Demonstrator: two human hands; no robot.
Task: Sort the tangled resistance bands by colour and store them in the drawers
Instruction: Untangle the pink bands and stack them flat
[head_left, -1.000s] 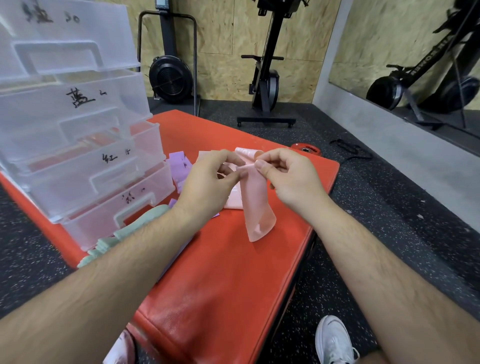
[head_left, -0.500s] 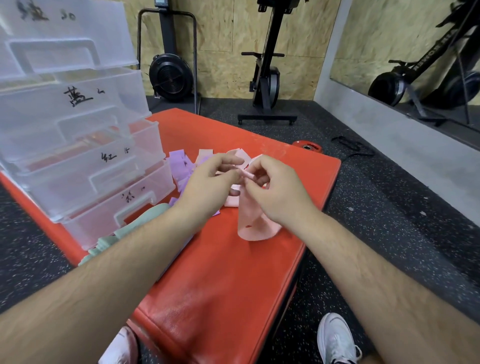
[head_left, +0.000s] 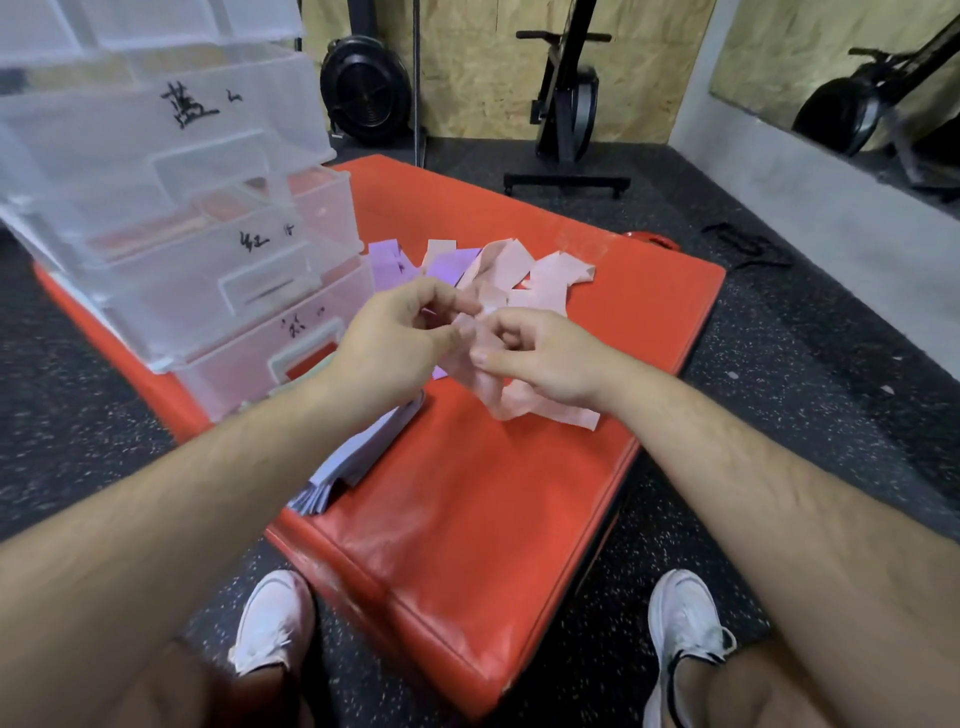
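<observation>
Gym floor, red mat (head_left: 483, 509): I see left hand (head_left: 387, 345) and right hand (head_left: 545, 358) both pinching pink band (head_left: 524, 408) mid-mat, near side of tangled pile (head_left: 506, 267). Step, I judge: untangling pink. Next calls for freeing band, then matching drawer in drawer unit (head_left: 208, 249), left.

Both our bare arms stretch forward, and our hands sit close together, almost touching. Our left hand (head_left: 395, 338) curls its fingers and pinches a long, soft pink rubber band (head_left: 519, 405). Our right hand (head_left: 540, 356) pinches it too, with bent fingers and thumb.
</observation>
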